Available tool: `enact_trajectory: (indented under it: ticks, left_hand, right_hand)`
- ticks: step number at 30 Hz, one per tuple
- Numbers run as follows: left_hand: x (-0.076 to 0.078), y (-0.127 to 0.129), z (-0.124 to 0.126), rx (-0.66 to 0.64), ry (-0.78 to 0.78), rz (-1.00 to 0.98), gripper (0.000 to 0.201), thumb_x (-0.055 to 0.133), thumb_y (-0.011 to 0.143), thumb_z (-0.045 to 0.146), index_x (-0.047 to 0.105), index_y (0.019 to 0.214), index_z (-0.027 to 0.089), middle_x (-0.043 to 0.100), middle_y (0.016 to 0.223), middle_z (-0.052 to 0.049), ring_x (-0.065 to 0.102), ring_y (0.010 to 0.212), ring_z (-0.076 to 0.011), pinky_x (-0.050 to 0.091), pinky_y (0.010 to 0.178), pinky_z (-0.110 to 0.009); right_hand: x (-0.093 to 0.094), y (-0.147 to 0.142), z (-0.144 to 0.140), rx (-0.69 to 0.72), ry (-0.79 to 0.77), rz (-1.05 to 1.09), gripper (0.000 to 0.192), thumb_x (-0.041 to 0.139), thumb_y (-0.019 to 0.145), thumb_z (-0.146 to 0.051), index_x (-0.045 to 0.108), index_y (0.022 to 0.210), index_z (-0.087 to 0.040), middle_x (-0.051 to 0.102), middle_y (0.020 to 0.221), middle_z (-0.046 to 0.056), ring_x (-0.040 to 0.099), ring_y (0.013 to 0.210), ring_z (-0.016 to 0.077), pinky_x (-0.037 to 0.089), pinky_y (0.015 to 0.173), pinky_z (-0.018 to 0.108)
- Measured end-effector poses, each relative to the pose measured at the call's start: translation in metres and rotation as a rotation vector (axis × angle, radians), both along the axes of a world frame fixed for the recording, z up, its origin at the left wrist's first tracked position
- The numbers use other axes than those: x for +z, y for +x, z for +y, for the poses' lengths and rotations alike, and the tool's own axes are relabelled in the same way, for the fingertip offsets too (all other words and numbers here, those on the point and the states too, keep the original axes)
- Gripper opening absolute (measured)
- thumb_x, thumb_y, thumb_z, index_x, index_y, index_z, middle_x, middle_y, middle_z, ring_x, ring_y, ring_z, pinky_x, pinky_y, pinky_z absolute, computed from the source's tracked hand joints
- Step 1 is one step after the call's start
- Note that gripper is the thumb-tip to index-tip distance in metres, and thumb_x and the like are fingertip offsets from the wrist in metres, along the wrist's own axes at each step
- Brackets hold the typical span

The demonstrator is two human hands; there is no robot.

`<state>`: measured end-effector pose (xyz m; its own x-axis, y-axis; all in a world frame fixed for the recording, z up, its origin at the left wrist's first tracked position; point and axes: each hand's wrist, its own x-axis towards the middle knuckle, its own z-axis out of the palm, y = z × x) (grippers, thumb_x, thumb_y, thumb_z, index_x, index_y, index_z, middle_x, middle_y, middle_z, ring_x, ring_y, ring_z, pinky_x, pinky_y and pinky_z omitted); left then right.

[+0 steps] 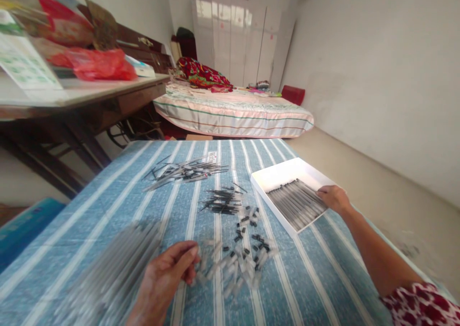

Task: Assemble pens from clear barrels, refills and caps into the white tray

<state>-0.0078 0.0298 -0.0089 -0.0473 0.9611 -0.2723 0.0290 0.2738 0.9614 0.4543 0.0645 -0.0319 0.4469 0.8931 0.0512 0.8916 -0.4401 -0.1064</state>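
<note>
Head view: pen assembly mid-cycle, right hand (334, 197) lies flat on finished pens (296, 204) in white box (276, 175) right of centre, left hand (168, 273) pinches clear caps (233, 268) at bottom centre; next likely needs one cap singled out.

The room was bright with soft daylight, and shadows on the striped cloth (201, 211) were weak. A glare shone on the wardrobe doors (230, 24) at 12 o'clock. The clear tubes (115, 273) at 7 o'clock were smeared by motion blur. The desk (72, 101) at 10 o'clock leaned and stretched near the edge.
</note>
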Motion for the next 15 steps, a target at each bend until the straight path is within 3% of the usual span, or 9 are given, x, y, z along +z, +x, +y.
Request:
enact_trajectory:
  ticks: [8, 15]
  left_hand:
    - [-0.0023, -0.0045, -0.0001, -0.032, 0.026, 0.012, 0.021, 0.071, 0.060, 0.031, 0.067, 0.074, 0.016, 0.064, 0.056, -0.001, 0.051, 0.042, -0.0123, 0.042, 0.043, -0.024]
    - [-0.0010, -0.0064, -0.0014, 0.024, 0.077, 0.030, 0.019, 0.067, 0.063, 0.030, 0.065, 0.074, 0.014, 0.062, 0.052, 0.000, 0.048, 0.039, -0.0102, 0.039, 0.042, -0.022]
  right_hand:
    - [-0.0085, 0.0051, 0.0072, 0.035, -0.059, 0.009, 0.028, 0.049, 0.083, -0.031, 0.074, 0.086, -0.020, 0.070, 0.090, 0.008, 0.063, 0.085, 0.0200, 0.041, 0.070, 0.024]
    - [-0.0052, 0.0059, 0.0047, 0.052, -0.130, 0.015, 0.029, 0.049, 0.083, -0.032, 0.074, 0.084, -0.017, 0.070, 0.094, 0.014, 0.064, 0.085, 0.0254, 0.043, 0.070, 0.032]
